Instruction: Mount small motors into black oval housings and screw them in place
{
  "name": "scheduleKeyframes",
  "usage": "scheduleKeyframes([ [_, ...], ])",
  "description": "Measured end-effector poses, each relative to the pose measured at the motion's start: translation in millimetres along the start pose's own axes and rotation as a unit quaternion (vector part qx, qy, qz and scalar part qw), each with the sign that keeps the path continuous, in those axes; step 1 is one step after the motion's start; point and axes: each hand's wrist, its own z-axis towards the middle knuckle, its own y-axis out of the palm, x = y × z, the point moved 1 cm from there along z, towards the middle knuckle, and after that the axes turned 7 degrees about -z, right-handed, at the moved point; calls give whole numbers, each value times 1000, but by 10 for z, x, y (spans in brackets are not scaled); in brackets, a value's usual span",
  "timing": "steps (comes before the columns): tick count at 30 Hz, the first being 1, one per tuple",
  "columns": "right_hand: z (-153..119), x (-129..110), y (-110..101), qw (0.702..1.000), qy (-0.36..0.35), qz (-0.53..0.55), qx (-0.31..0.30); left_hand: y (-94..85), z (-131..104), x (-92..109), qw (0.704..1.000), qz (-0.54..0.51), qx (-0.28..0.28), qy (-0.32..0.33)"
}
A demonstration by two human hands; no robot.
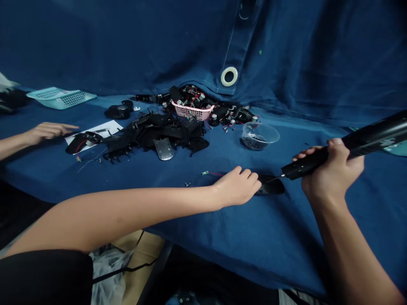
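Note:
My right hand [330, 169] is wrapped round a black electric screwdriver [305, 165]. The tool's thin bit points left and down onto a black plastic part [273, 186] lying on the blue cloth. My left hand [238, 185] is curled over the left end of that part and holds it; the hand hides much of it. Just left of my left hand, a small green board [205, 173] with a red wire rests on the cloth. A clear round tub [260, 136] with small dark pieces inside stands behind the part.
A pile of black plastic parts [159, 133] lies left of centre, with a pink basket [193, 112] of wired components behind it. A teal basket [63, 98] sits at far left. Another person's hand [47, 130] points near a white sheet [112, 126].

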Motion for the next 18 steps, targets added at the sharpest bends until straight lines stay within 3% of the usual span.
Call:
scheduleKeyframes([
  [15,-31,18,-11,1000,-5,-8,-17,17,0,-7,1000,5,-11,24],
  [18,-29,26,-18,1000,0,-6,-19,9,20,-19,1000,-11,-17,4],
])
